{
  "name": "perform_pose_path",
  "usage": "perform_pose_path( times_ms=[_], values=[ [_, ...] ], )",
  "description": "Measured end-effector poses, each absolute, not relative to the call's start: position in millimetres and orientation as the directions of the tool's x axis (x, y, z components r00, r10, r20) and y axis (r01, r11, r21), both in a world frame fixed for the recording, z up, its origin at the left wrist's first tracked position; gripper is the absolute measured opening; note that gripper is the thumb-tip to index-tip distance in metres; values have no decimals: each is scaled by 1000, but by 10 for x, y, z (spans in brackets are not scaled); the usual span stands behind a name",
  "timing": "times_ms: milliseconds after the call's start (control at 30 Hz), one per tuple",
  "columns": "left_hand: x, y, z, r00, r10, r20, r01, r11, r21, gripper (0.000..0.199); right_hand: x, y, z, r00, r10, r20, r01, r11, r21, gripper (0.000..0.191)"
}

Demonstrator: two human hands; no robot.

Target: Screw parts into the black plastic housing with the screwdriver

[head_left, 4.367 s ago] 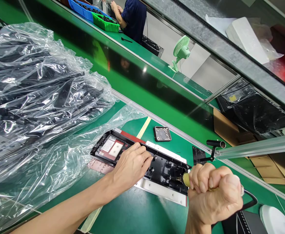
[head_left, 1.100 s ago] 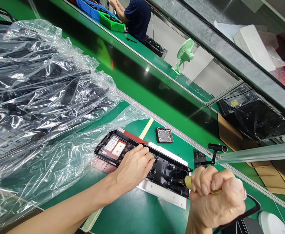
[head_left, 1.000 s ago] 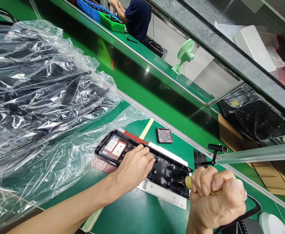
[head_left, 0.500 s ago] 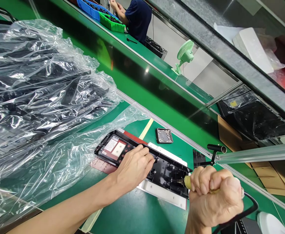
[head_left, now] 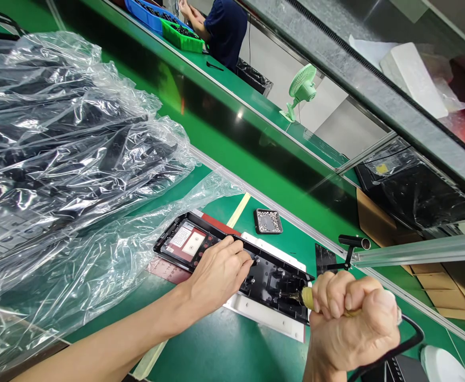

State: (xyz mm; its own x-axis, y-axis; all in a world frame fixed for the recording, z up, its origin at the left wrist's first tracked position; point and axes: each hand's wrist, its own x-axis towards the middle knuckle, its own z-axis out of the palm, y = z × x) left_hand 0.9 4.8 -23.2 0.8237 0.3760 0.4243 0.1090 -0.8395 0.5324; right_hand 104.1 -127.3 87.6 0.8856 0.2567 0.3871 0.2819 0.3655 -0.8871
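A long black plastic housing (head_left: 274, 280) lies open side up in a white fixture (head_left: 256, 314) on the green bench. My left hand (head_left: 220, 270) lies across the middle of the housing, its fingers curled together and pressing on it. Wrapped in my right hand (head_left: 355, 318) is an electric screwdriver (head_left: 307, 297) with a yellowish body and a black cord. Its bit points into the right end of the housing; the exact tip is hard to make out. At the housing's left end a rectangular window shows a white label.
Behind the housing stands a small black tray of screws (head_left: 268, 221). Clear plastic bags of dark parts (head_left: 77, 138) cover the left side. A metal post with a small black cylinder (head_left: 353, 242) rises at right. Across the bench are a green fan (head_left: 301, 87) and a co-worker (head_left: 227, 32).
My right hand and the screwdriver have shifted very slightly to the right. My left hand and the housing have stayed in place.
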Motion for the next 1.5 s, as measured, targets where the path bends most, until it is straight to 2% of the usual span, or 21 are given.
perform_pose_path(
  times_ms=[733,1100,1333,1500],
  values=[
    [26,50,-223,824,381,420,110,-834,540,27,1055,-1314,819,893,258,370,251,396,-883,38],
    [30,54,-211,813,381,441,109,-843,527,26,1015,-1273,891,870,264,417,308,370,-877,41],
    [18,53,-191,824,393,409,128,-832,540,27,1041,-1330,908,854,357,379,251,355,-900,39],
    [11,47,-191,831,405,382,139,-815,562,27,1125,-1412,951,767,537,350,144,388,-910,35]
  ],
)
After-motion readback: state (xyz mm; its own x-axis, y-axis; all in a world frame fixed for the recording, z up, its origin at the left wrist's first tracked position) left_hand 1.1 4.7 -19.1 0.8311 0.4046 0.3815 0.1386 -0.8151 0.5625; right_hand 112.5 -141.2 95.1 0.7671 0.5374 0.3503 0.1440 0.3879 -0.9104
